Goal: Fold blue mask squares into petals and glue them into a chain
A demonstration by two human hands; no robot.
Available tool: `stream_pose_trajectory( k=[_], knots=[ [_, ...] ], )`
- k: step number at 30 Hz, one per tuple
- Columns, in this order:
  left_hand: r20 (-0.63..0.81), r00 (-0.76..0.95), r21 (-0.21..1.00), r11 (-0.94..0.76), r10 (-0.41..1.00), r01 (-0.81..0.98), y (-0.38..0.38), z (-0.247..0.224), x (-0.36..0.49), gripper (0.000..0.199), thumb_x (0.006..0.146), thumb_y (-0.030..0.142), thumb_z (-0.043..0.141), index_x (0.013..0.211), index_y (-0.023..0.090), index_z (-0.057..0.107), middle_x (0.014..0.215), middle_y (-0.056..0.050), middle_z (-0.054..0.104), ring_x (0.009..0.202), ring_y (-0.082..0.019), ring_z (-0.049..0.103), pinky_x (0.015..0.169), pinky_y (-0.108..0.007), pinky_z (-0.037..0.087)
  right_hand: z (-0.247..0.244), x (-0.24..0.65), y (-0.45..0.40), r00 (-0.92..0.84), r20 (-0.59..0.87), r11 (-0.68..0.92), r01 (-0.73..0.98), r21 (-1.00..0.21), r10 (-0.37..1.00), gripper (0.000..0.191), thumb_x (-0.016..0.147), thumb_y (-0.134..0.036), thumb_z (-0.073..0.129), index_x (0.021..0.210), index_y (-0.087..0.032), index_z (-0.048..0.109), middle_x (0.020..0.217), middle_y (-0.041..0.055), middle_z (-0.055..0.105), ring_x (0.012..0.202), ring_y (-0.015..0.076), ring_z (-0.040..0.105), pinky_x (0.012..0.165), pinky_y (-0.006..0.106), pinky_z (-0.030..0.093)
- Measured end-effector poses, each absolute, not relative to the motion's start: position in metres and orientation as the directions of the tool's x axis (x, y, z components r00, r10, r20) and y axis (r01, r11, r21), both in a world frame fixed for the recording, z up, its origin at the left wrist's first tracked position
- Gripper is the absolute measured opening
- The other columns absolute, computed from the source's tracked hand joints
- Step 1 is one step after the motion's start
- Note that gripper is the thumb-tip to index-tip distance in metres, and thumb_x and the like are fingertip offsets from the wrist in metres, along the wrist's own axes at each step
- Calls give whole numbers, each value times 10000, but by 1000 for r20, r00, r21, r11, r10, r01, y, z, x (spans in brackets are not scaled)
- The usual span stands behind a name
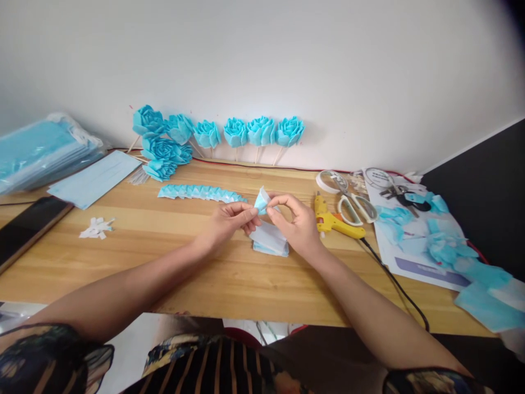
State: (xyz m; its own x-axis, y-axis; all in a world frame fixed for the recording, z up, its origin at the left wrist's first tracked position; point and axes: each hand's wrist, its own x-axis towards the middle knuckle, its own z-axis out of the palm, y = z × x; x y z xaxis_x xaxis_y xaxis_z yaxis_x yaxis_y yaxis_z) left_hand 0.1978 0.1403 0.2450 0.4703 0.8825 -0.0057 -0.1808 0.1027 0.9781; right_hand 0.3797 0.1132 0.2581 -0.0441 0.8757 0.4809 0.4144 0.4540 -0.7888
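A small folded piece of light blue fabric point(262, 200) is pinched between both hands above the middle of the table. My left hand point(232, 219) grips its lower left side between thumb and fingers. On its right side, my right hand point(296, 221) holds it with thumb and forefinger. Beneath the hands lies a stack of pale blue and white fabric pieces point(269, 241), partly covered by my right hand. Just behind my left hand, a row of folded blue pieces point(197, 192) runs leftward along the table.
Blue fabric flowers point(235, 132) on sticks lean against the wall. A yellow glue gun point(340, 224), white scissors point(356, 210) and tape point(331, 181) are to the right, near blue scraps point(451, 249). At left are a phone point(30, 227), white strips point(97, 227) and bagged blue sheets point(39, 148).
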Motion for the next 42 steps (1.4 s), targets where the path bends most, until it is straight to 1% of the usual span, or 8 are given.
stream_pose_trajectory(
  k=[4,7,11,16,18,24,30,42],
  knots=[
    [-20,458,990,80,889,-113,139,250,198,314,816,432,694,724,133,679,699,-33,679,587,-97,573,587,-229,486,257,381,114,-33,433,408,403,-819,901,13,854,-230,632,851,-217,630,860,1,698,829,157,641,801,304,499],
    [-35,448,996,68,893,-58,138,253,199,320,821,428,678,696,134,672,659,-26,664,562,-90,562,563,-219,468,255,382,116,-21,418,393,385,-835,908,23,844,-223,643,858,-212,629,825,-8,669,780,139,607,775,290,484],
    [-42,435,997,63,899,-36,138,254,199,326,822,418,670,661,134,646,600,-12,638,520,-82,544,525,-207,441,251,384,119,-20,359,352,257,-900,933,172,856,-250,651,1021,-217,615,844,-10,661,796,136,618,776,288,485],
    [-39,426,997,64,904,-44,142,250,198,315,806,413,679,663,137,632,584,-15,643,498,-86,544,499,-211,435,253,387,117,-66,290,297,188,-936,955,285,916,-336,586,1179,-226,596,792,-12,633,694,129,586,648,270,482],
    [-38,426,997,64,904,-46,143,249,198,316,801,415,683,661,137,630,581,-16,641,493,-86,542,495,-212,437,255,387,116,-95,296,310,200,-929,950,326,930,-373,565,1219,-223,589,795,-2,636,713,143,599,671,289,493],
    [-26,437,998,46,899,-37,143,250,198,315,805,409,677,651,138,631,585,-13,636,495,-79,538,503,-208,444,252,387,118,-178,318,353,228,-907,931,568,850,-355,683,1369,-230,487,1014,47,710,979,203,654,923,377,480],
    [1,457,1000,-5,890,7,142,247,198,293,810,388,676,652,144,633,597,-12,642,504,-73,532,507,-199,447,246,388,120,-121,331,351,245,-904,936,466,875,-323,653,1320,-228,555,841,-3,672,792,151,632,805,321,497],
    [61,413,998,-53,909,-31,144,252,195,339,841,458,642,706,149,618,601,-17,631,518,-101,522,528,-231,429,245,393,126,-51,369,370,229,-900,928,429,886,-312,619,1302,-223,565,829,-14,656,765,136,616,764,288,488]
  ],
)
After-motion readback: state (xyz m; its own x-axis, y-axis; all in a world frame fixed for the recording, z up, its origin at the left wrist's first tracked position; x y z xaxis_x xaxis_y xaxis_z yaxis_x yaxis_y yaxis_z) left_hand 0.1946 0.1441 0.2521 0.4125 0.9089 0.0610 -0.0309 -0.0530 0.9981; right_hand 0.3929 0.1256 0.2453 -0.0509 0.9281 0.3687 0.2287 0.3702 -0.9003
